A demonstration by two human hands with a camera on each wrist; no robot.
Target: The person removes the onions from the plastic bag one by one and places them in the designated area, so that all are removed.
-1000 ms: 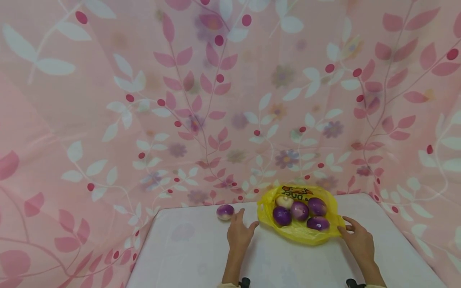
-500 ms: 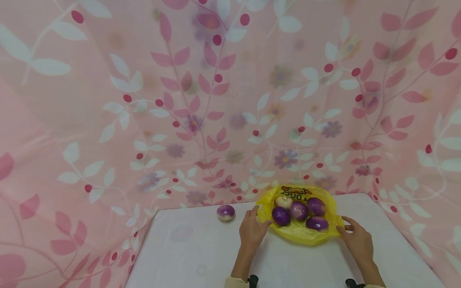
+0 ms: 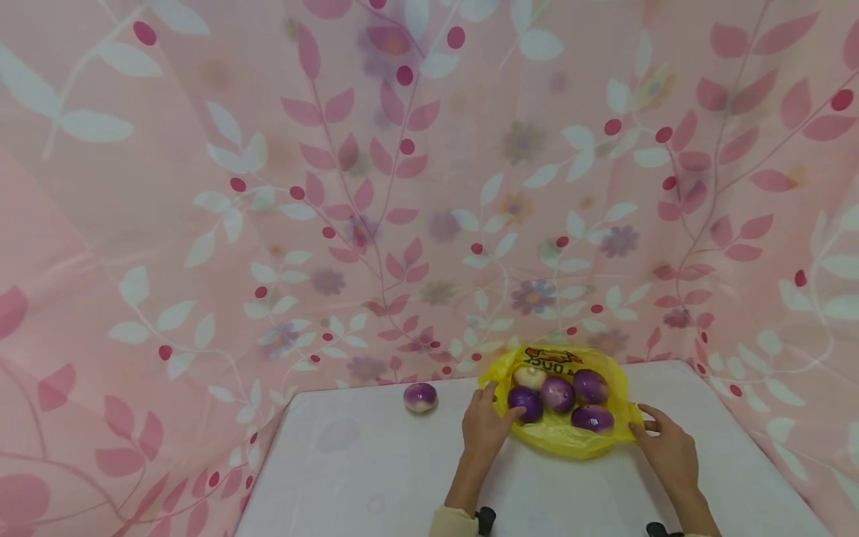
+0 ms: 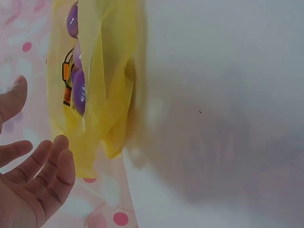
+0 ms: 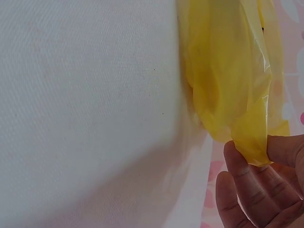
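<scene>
A yellow plastic bag (image 3: 570, 445) with dark printing lies with its mouth spread on the white table. Inside it sit several shiny, round purple-and-white vegetables (image 3: 558, 394), turnip-like, one of them mostly pale. My right hand (image 3: 671, 455) pinches the bag's right corner between thumb and fingers, which the right wrist view confirms. At the bag's left edge is my left hand (image 3: 485, 429), its thumb spread and its fingers loosely bent. In the left wrist view no plastic lies between that thumb and the fingers (image 4: 65, 173). Whether the fingertips touch the bag I cannot tell.
One more purple-and-white vegetable (image 3: 420, 398) lies by itself near the table's back edge, left of the bag. The white-covered table (image 3: 349, 462) meets a pink floral curtain (image 3: 376, 186) behind and at both sides.
My left hand has moved right, from beside the lone vegetable to the bag's left edge. The right hand keeps its pinch on the corner, and the bag stays nearly still.
</scene>
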